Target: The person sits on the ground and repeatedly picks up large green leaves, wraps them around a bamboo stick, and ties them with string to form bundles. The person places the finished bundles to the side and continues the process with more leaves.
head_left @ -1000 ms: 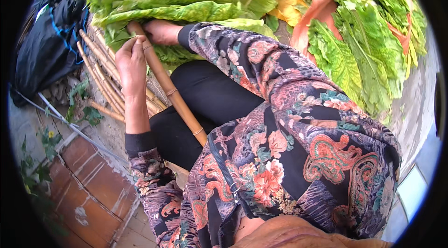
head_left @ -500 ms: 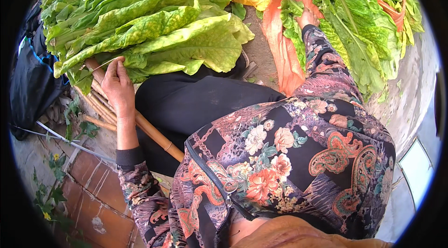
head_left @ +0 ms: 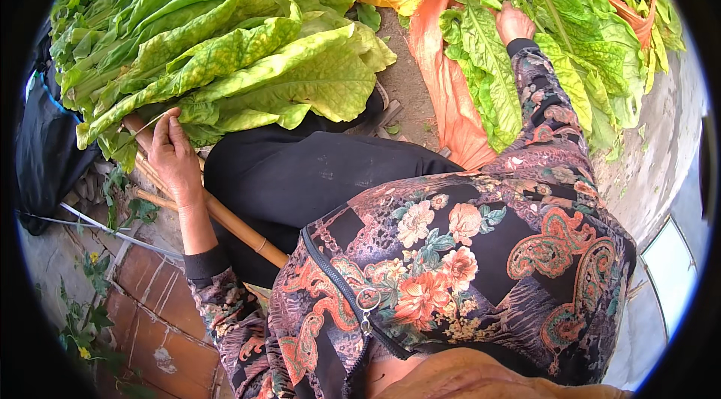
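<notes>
My left hand [head_left: 176,162] is closed in a pinch on a thin pale strand [head_left: 155,121], beside the stem ends of a large pile of broad yellow-green leaves [head_left: 248,46]. That pile lies at the far left, its leaves overlapping in rows. At the far right, my right hand [head_left: 515,25] is closed at the stem end of a crinkled green leaf [head_left: 484,64], its fingertips partly hidden. The leaf hangs over an orange cloth sack [head_left: 432,46]. More green leaves [head_left: 571,23] lie just right of that hand.
Bamboo poles [head_left: 248,232] run beside my dark-trousered leg [head_left: 323,166]. A black bag [head_left: 49,151] sits at the left, above white rods [head_left: 113,230] and a leafy plant [head_left: 90,309]. Reddish tiles [head_left: 165,324] cover the floor at lower left. An orange strip [head_left: 627,12] crosses the right leaves.
My right hand has shifted right and slightly nearer, and the crinkled leaf beside it now shows more of its length. My left hand keeps its pinch; the view has shifted slightly.
</notes>
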